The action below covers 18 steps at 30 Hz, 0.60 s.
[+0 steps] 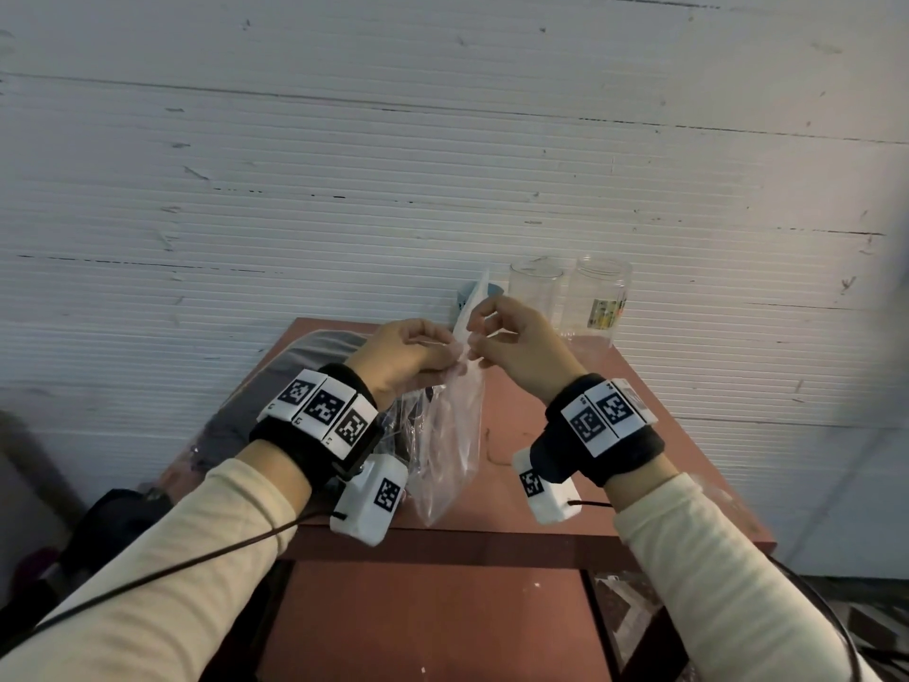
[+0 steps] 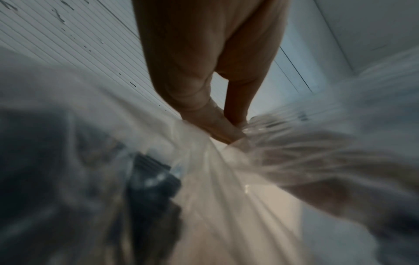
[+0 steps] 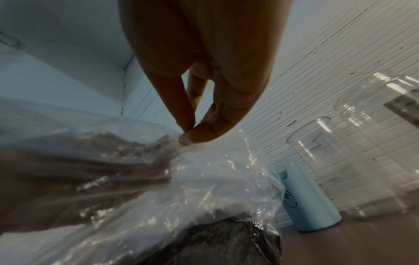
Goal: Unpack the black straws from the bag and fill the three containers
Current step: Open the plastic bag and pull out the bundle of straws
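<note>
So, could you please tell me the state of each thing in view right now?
Plastic bag: held up over the table, pinched at its top by both hands, mouth not yet spread.
Left hand: pinching the bag's top.
Right hand: pinching the bag's top.
Blue cup: upright, partly hidden by the bag.
Clear glass: upright, empty.
Clear jar: upright, lid off, empty.
Table: carrying the three containers.

Setting: plain utility or storage corner, likely domestic. Evidence: scuffed white ribbed wall panels (image 1: 442, 164); small reddish-brown table (image 1: 541, 435) with paint specks; three drinking containers (image 1: 536, 287) against wall
</note>
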Each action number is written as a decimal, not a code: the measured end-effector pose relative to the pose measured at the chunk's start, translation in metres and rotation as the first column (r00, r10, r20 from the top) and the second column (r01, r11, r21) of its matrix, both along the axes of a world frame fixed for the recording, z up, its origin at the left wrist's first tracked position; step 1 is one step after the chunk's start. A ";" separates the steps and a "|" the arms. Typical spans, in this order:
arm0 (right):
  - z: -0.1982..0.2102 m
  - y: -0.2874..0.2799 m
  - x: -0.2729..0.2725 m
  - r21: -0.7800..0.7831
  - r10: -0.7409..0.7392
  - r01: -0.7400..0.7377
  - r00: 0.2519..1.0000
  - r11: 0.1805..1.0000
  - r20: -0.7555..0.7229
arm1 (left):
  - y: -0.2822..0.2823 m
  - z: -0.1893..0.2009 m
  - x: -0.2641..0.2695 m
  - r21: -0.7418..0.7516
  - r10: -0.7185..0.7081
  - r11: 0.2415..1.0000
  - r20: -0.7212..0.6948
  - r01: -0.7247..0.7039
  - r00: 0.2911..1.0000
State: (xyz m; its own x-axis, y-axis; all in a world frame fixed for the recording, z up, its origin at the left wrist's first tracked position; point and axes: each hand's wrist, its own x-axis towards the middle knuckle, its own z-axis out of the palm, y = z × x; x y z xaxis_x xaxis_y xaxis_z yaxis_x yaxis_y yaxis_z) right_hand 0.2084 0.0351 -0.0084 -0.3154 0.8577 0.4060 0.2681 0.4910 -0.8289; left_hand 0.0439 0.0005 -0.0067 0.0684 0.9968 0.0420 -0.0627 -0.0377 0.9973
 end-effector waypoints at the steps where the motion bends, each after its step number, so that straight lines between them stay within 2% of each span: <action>1: -0.002 0.000 0.001 -0.002 -0.001 0.001 1.000 1.000 -0.012 | 0.001 -0.001 -0.001 -0.003 0.005 1.000 0.010 -0.005 1.000; 6: -0.009 -0.002 0.004 0.007 -0.028 0.028 0.998 1.000 0.064 | -0.003 -0.002 0.001 0.007 0.016 1.000 -0.072 -0.016 0.997; 9: -0.010 -0.004 0.013 0.029 -0.114 0.112 0.987 0.993 0.113 | 0.001 -0.003 -0.009 0.042 0.132 0.991 -0.180 -0.126 0.975; 12: -0.009 -0.003 0.027 0.027 -0.207 0.205 0.968 0.978 0.143 | 0.003 -0.004 -0.023 0.049 0.200 0.980 -0.194 -0.194 0.960; 18: -0.014 -0.004 0.038 0.092 -0.284 0.269 0.922 0.959 0.264 | -0.005 0.000 -0.024 0.059 0.155 0.988 -0.246 -0.145 0.957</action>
State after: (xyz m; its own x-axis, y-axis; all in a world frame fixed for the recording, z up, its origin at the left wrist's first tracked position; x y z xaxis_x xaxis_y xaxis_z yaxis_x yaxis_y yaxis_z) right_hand 0.2462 0.0313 -0.0220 -0.1736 0.9065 0.3850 0.6108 0.4057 -0.6799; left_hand 0.0198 -0.0048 -0.0065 -0.0687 0.9942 0.0826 0.1968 -0.0677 0.9781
